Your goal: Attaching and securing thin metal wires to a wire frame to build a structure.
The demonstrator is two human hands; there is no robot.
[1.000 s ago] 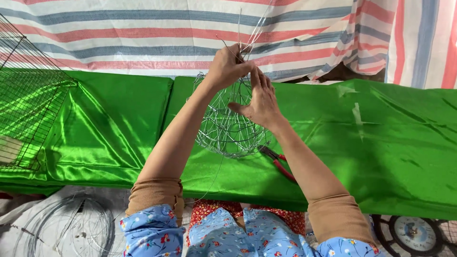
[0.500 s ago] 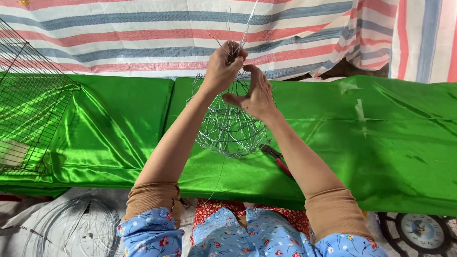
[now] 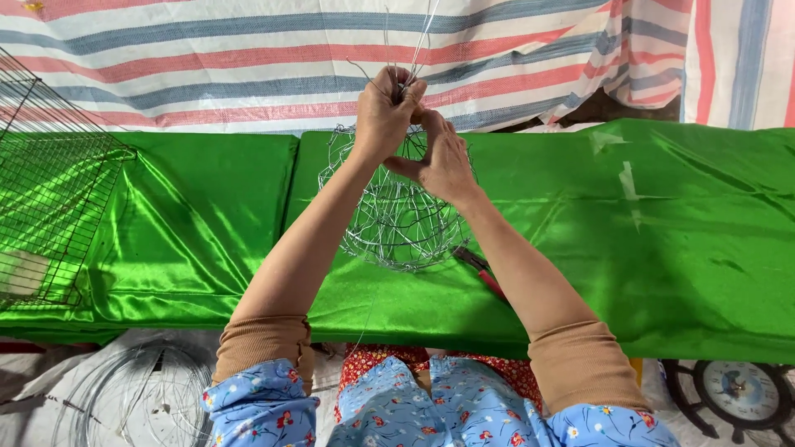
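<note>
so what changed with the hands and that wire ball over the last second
Little moved. The left hand keeps its grip on the gathered wire ends at the top of the round wire frame, closing a bit tighter there. The right hand slid up closer against the left, fingers spread on the frame's upper part. The frame stayed on the green cloth, and the red-handled pliers beside it did not move.

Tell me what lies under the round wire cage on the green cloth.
Under the round silver wire cage lies shiny green satin cloth. Red-handled pliers poke out at its lower right edge; the right forearm covers their handle ends. Whatever the cloth drapes over is hidden.
</note>
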